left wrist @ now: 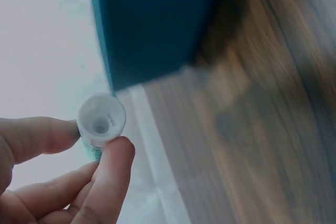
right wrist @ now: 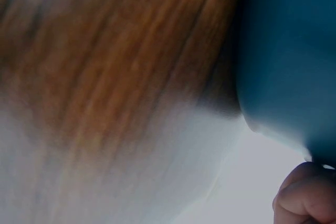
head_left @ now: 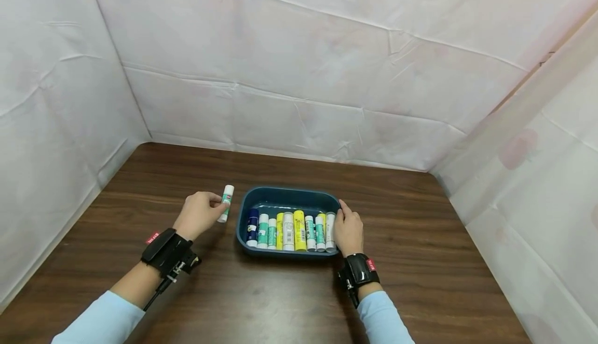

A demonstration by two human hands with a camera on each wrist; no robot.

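A dark blue tray [head_left: 249,198] sits on the brown wooden table [head_left: 280,292] and holds a row of several glue sticks [head_left: 289,230], white, green, yellow and dark blue. My left hand [head_left: 200,214] pinches a white and green glue stick [head_left: 226,203] between thumb and fingers, just left of the tray and above the table. In the left wrist view the stick's white end [left wrist: 101,120] faces the camera, with the tray's wall [left wrist: 152,24] behind it. My right hand [head_left: 348,228] grips the tray's right rim; a fingertip [right wrist: 304,198] shows below the tray wall [right wrist: 289,61].
White sheeting [head_left: 299,74] walls in the table at the back and on both sides. Bare tabletop lies in front of the tray and to its far left and right. Black wrist straps [head_left: 168,253] carry the cameras on both arms.
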